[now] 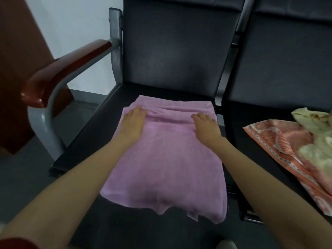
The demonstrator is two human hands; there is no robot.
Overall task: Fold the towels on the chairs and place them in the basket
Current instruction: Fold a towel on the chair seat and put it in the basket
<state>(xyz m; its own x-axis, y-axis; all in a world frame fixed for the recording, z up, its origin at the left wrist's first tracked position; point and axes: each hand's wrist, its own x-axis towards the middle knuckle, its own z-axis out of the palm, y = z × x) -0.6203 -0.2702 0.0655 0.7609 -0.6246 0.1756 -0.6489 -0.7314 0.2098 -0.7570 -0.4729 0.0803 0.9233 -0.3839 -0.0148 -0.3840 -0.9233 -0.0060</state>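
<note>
– Fingers (138, 112) lay straight and flat on both hands, gripping nothing. I had the left hand (132, 124) by the left edge and the right hand (206, 126) by the right edge of the pink towel (167, 168), pressing its far fold.
– Towel where?
– On the left chair seat (93, 144). Long axis ran near-far, near end drooping over the front. Bulk lay nearward of both hands, neither closer. Next fold probably along that axis. Basket wasn't in view.

We count three towels: pink towel (167, 159), orange towel (274, 135), cream towel (312, 116); two chairs (176, 51) (287, 60); two hands (133, 123) (206, 126); one armrest (62, 69).
</note>
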